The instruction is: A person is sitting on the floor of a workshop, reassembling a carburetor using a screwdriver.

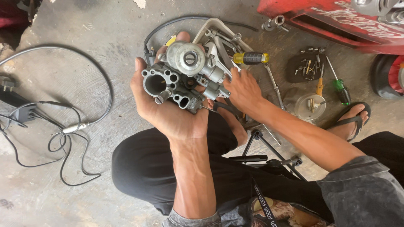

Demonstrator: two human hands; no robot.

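My left hand (166,107) is shut on a grey metal carburetor (185,75), cradling it palm up above my knees. The carburetor has a round cap on top and several bored holes facing me. My right hand (243,90) rests fingers down beside the carburetor's right side, near a screwdriver with a yellow and black handle (251,58). Whether the right hand grips anything is hidden by its own back. A grey tool tray (212,29) lies behind the carburetor.
Black cables and a plug (25,112) trail over the concrete floor at left. A green-handled screwdriver (341,90), a dark pad with small parts (307,67), a round clear lid (309,107) and a red vehicle body (336,21) sit at right.
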